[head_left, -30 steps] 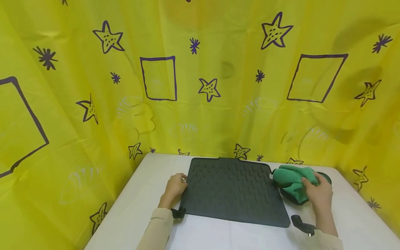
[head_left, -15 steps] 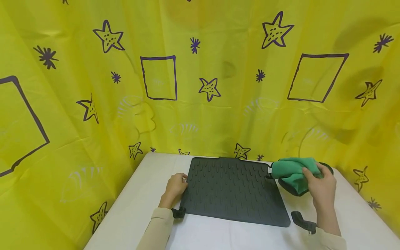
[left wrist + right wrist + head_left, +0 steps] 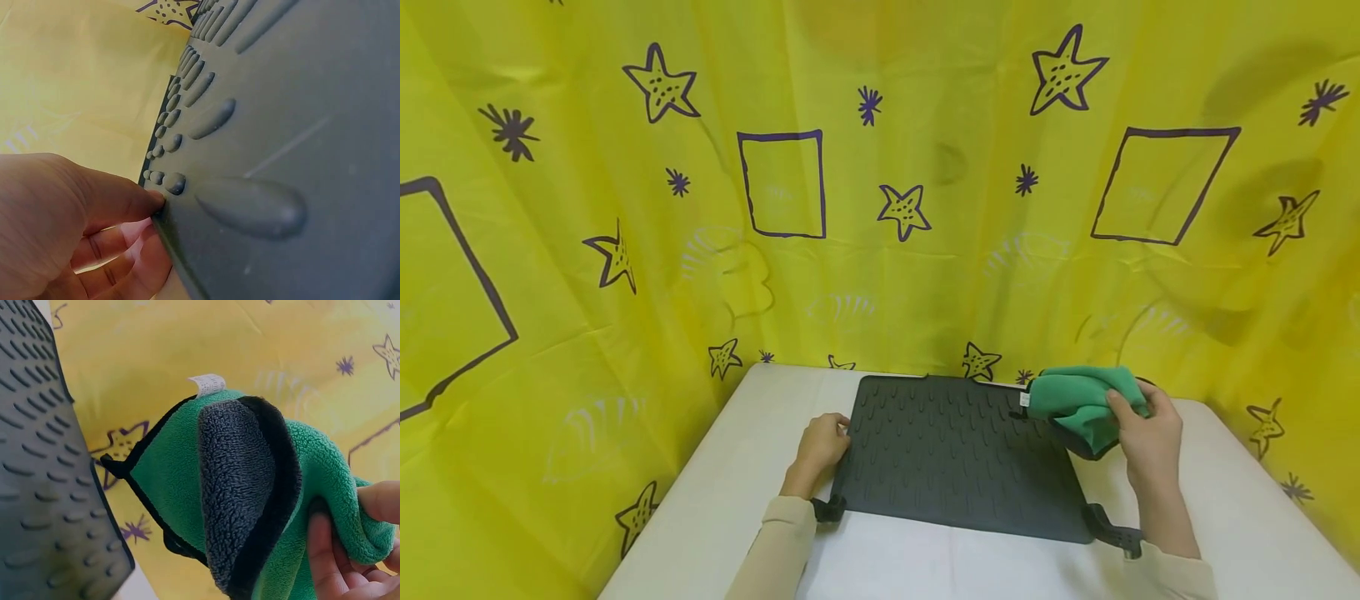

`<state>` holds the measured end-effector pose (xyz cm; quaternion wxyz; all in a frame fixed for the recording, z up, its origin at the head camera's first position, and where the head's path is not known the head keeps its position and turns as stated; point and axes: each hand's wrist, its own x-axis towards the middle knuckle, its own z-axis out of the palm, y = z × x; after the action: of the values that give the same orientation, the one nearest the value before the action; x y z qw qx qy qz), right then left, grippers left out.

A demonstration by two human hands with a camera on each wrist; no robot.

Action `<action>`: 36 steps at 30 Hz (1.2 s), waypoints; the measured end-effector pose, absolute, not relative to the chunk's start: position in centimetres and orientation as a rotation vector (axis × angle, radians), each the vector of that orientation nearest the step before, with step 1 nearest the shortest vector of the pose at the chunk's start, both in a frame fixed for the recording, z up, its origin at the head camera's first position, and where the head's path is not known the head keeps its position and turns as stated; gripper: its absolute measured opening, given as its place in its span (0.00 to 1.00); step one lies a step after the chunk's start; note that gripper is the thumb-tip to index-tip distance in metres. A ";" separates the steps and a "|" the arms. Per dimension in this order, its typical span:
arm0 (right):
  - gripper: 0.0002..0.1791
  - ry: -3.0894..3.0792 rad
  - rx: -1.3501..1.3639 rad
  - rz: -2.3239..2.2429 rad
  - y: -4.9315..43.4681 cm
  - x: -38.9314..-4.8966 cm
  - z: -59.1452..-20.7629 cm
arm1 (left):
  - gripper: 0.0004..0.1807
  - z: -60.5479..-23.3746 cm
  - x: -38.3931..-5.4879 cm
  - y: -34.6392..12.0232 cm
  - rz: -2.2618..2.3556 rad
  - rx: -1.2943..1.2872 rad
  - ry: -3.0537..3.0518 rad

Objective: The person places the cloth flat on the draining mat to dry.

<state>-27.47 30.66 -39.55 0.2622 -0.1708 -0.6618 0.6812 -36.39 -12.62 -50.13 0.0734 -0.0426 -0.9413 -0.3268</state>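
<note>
A dark grey mat with rows of raised ridges lies at the middle of the table. My left hand pinches its left edge; in the left wrist view the thumb of that hand is on top and the other fingers curl at the edge. My right hand grips a green microfiber cloth, raised and overlapping the mat's far right corner in the head view. The right wrist view shows the bunched cloth with a grey plush side, black trim, a hanging loop and a white tag.
The white table extends around the mat. A yellow curtain with stars and squares hangs close behind the table and along its sides. A black camera mount at the right wrist overlaps the mat's near right corner.
My right hand has lifted the cloth from the table right of the mat and carried it left, to the mat's far right corner. The left hand stays at the mat's left edge.
</note>
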 end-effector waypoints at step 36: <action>0.19 -2.219 -0.083 1.840 22.1 -29.7 -42.5 | 0.13 -50.0 -36.2 -12.6 -1.029 -0.107 -2.806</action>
<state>-29.66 22.11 -42.46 0.1283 -0.0285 -0.7630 0.6328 -36.22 -12.65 -50.04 0.0753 -0.0356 -0.9356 -0.3430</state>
